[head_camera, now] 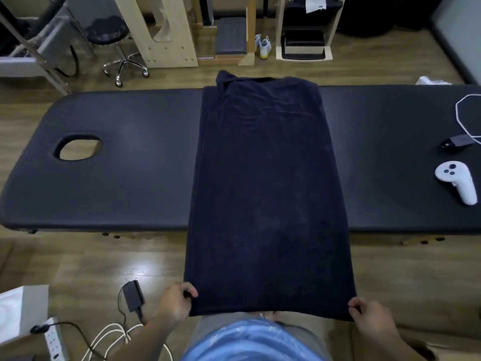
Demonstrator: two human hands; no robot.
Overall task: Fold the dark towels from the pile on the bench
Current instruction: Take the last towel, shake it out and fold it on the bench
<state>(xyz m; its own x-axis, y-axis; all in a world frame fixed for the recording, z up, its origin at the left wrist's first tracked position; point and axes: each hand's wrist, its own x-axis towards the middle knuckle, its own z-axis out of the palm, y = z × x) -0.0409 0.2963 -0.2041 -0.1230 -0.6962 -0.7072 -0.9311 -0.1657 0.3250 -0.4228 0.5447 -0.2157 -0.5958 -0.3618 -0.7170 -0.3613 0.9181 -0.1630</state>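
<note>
Pinching the two near corners of a dark navy rectangular terry towel (265, 183) with left hand (174, 300) and right hand (372, 316), both closed on the hem at the bottom of the frame. Spread lengthwise across the middle of a long black padded vinyl bench (117, 165), bunched slightly at upper centre, overhanging the front edge. Judged early: laid flat, seemingly doubled along its left edge, cross folds not yet made. Showing no pile within the frame.
</note>
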